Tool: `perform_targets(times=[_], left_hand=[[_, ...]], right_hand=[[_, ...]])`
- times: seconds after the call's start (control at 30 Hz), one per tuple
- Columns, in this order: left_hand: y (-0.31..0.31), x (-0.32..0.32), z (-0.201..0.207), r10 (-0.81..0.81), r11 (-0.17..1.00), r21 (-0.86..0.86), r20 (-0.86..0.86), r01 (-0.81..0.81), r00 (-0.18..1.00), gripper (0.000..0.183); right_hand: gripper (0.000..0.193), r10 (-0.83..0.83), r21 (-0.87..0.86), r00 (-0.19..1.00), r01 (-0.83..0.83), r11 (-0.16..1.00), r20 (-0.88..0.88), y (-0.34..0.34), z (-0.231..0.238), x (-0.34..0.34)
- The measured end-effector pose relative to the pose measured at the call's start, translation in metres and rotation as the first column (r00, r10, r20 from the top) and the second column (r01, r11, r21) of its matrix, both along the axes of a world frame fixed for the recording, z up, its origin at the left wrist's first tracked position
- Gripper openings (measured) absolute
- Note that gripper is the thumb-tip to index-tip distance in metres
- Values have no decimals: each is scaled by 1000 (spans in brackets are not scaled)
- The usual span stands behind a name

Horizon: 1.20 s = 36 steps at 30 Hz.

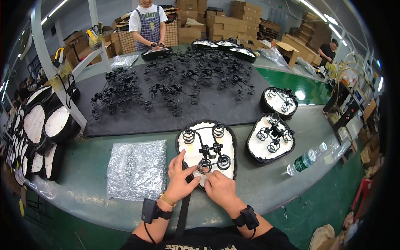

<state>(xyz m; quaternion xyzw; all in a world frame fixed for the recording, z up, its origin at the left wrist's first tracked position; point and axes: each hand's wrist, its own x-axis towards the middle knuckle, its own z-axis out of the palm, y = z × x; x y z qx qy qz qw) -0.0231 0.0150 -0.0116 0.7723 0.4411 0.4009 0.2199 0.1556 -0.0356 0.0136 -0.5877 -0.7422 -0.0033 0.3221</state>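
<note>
Clear plastic bag of small silvery metal parts: flat on green table, just left of left hand. Second clear bag at far table edge, left of person in apron. Brown cardboard boxes stacked along back wall; open carton at right far corner. Plastic bottle with green label lying on its side, table's right edge.
</note>
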Motion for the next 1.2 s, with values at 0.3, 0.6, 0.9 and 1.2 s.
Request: perform_targets(times=[0.3,0.6,0.9,1.2], left_hand=[[-11,-1,18,23,977,212,-147,9,989,35],[-32,39,47,200,959,281,-587,-34,784,45],[-43,44,29,301,902,430,-539,-50,786,35],[-35,43,22,338,865,499,-504,-51,795,29]], right_hand=[[39,-9,-7,999,8,1000,-44,5,-3,3],[18,-3,-134,1000,0,991,-23,5,-4,8],[24,1,-279,992,-37,960,-129,-4,-8,9],[22,32,-265,994,-59,963,-103,1,6,7]])
